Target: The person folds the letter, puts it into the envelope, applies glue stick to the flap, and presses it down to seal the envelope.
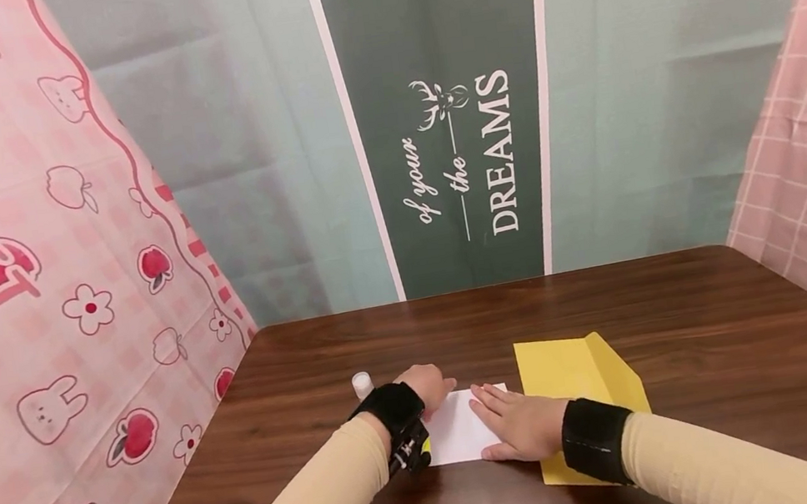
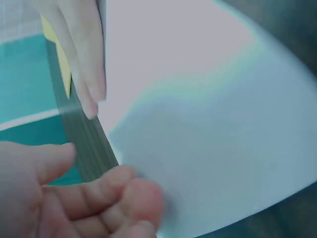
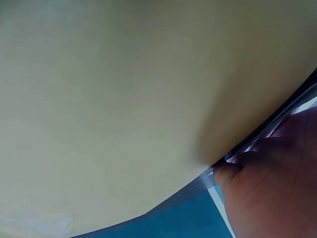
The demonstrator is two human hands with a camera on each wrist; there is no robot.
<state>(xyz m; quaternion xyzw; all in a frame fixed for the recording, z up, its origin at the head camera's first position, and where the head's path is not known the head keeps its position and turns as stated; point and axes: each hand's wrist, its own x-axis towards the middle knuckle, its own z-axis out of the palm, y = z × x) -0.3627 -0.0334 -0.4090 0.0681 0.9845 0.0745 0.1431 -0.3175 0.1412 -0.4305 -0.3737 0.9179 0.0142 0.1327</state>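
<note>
A white sheet of paper (image 1: 456, 435) lies on the table between the two hands. At its left side, my left hand (image 1: 428, 387) touches the edge with bent, relaxed fingers; in the left wrist view the thumb (image 2: 54, 159) stands apart from the fingertips. My right hand (image 1: 521, 426) rests flat on the sheet's right part, its fingers straight and together. Under the right wrist lies a folded yellow paper (image 1: 557, 367), creased, with an angled flap at its right. It fills much of the right wrist view, where a whitish smear (image 3: 42, 224) shows near its lower edge.
A small white cylinder (image 1: 363, 385) stands just beyond the left wrist. The dark wooden table (image 1: 295, 358) reaches back to a green curtain (image 1: 465, 261), with pink cloths at both sides.
</note>
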